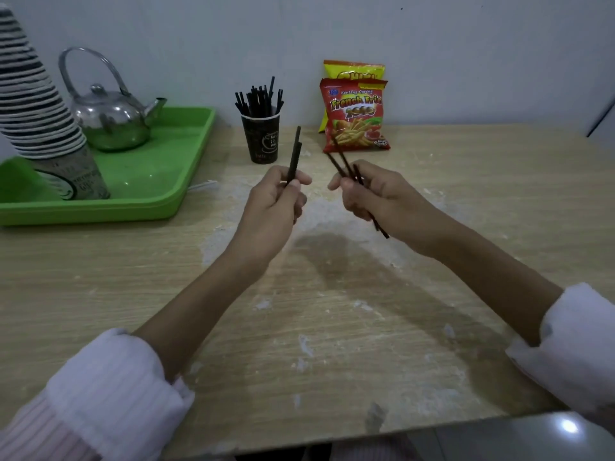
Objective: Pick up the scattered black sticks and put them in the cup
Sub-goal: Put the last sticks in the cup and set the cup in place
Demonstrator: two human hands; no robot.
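Observation:
A dark paper cup (260,138) stands at the back of the wooden table, with several black sticks (258,98) upright in it. My left hand (278,197) is raised just in front of the cup and pinches two black sticks (295,151) that point up. My right hand (369,193) hovers to the right of it, closed around three black sticks (344,164) that slant up to the left, their lower ends poking out below the palm. I see no loose sticks lying on the table.
A green tray (156,191) at the left carries a metal kettle (111,119) and a tall stack of paper cups (36,118). Two snack bags (357,118) lean on the wall behind my right hand. The table's front edge (432,424) is near me.

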